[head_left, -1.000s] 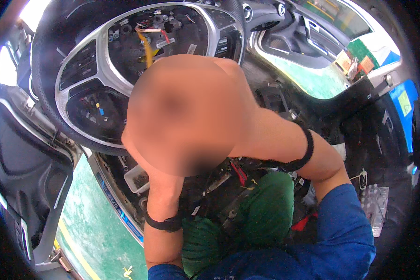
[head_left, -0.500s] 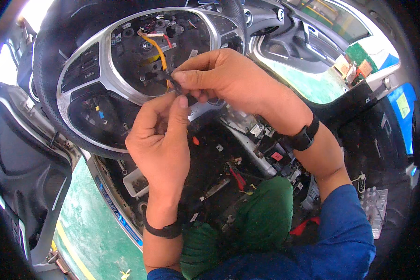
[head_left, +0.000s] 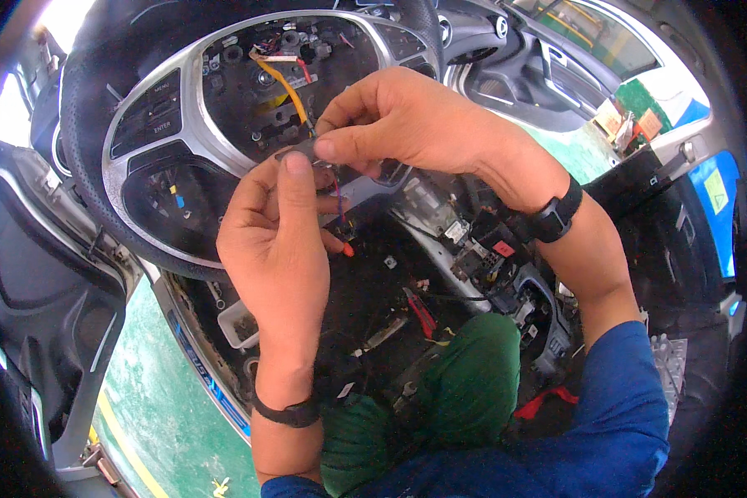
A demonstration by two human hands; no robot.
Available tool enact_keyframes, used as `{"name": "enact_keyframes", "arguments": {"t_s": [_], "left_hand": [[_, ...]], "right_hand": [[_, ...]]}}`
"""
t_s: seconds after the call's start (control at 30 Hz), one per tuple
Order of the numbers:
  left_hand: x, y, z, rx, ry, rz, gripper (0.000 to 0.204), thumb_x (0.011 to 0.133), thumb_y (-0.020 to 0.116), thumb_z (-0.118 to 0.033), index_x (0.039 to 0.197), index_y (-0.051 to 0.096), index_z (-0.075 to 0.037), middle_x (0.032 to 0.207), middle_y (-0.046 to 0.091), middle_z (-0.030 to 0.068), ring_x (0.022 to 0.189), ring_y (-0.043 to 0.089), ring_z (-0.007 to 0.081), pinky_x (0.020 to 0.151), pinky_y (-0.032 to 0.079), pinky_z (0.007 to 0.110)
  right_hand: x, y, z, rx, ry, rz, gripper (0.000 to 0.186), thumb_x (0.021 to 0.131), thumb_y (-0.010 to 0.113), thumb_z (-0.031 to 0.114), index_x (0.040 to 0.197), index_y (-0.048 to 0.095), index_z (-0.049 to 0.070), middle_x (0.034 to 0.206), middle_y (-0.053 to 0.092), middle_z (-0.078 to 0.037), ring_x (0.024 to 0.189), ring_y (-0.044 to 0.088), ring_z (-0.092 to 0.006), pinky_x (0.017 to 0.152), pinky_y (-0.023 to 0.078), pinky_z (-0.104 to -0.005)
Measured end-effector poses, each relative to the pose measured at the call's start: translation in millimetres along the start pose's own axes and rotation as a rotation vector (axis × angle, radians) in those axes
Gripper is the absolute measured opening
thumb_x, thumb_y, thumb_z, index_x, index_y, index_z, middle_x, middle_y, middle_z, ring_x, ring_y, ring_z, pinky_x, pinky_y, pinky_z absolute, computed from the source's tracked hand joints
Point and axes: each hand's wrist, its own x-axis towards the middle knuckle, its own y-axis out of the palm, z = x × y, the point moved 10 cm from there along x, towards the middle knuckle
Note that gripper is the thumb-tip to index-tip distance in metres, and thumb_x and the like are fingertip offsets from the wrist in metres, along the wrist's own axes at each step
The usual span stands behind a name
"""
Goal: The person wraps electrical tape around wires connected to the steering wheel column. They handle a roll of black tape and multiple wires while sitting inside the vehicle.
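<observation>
I have a small dark piece on a thin wire point(head_left: 305, 148) pinched between my hands, just in front of the steering wheel point(head_left: 183, 124), which has its centre cover off. My left hand point(head_left: 274, 232) grips it with thumb and index finger, below and left of my right hand point(head_left: 398, 124), whose thumb and bent fingers close on it from the right. The piece is mostly hidden by my fingertips. An orange cable point(head_left: 288, 91) runs down from the exposed hub toward it, and thinner coloured wires point(head_left: 337, 197) hang below.
Around me are the open driver's door point(head_left: 41, 315), a white plastic tray point(head_left: 239, 324) in the footwell, loose tools with red handles point(head_left: 419, 311), exposed console parts point(head_left: 498, 274) and a clear bottle pack point(head_left: 668, 365) at the right. My green-clad knee point(head_left: 465, 373) is below my hands.
My right hand has risen slightly and moved right, and my left hand is a little higher and further left, both still at the wire. More of the exposed console shows at the right.
</observation>
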Motion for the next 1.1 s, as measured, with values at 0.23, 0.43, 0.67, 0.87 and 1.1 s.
{"name": "enact_keyframes", "arguments": {"t_s": [0.23,0.43,0.67,0.87,1.1], "left_hand": [[2,-7,-6,0.201,0.061,-0.124,0.022,0.097,0.062,-0.017,0.094,0.065,0.004,0.074,0.068,0.0069,0.057,0.061,0.0075,0.045,0.043,0.018],[0,-9,-8,0.224,0.047,-0.132,0.022,0.096,0.062,-0.016,0.088,0.062,0.004,0.066,0.064,0.0061,0.05,0.056,0.0069,0.042,0.042,0.019],[-4,-8,10,0.092,-0.102,-0.097,0.027,0.097,0.062,-0.018,0.082,0.059,0.004,0.065,0.062,0.0072,0.049,0.061,0.0125,0.039,0.043,0.021],[-3,-5,16,-0.038,-0.162,-0.032,0.033,0.097,0.062,-0.021,0.076,0.061,0.003,0.063,0.061,0.0069,0.048,0.06,0.0129,0.037,0.04,0.021],[-4,0,16,0.038,-0.2,-0.022,0.034,0.097,0.062,-0.028,0.078,0.061,0.0,0.064,0.06,0.0063,0.047,0.058,0.0138,0.036,0.037,0.023]], "right_hand": [[2,7,-3,0.062,-0.033,0.01,0.026,0.09,0.071,0.022,0.098,0.07,-0.002,0.072,0.062,0.0,0.065,0.055,-0.0074,0.061,0.045,-0.0226],[-1,7,-9,0.14,-0.057,-0.083,0.026,0.091,0.069,0.019,0.102,0.069,-0.003,0.076,0.063,-0.001,0.067,0.055,-0.0081,0.062,0.045,-0.0238],[1,12,-6,0.201,-0.111,-0.048,0.023,0.091,0.069,0.018,0.102,0.068,-0.003,0.079,0.064,-0.001,0.069,0.055,-0.0076,0.062,0.045,-0.0233],[-2,14,0,0.178,-0.111,-0.074,0.023,0.091,0.069,0.018,0.105,0.067,-0.001,0.081,0.064,-0.001,0.069,0.055,-0.0071,0.063,0.045,-0.0225],[-4,13,-13,0.364,-0.008,-0.092,0.027,0.09,0.071,0.019,0.109,0.07,0.0,0.084,0.066,-0.001,0.068,0.053,-0.0078,0.063,0.044,-0.0217]]}}
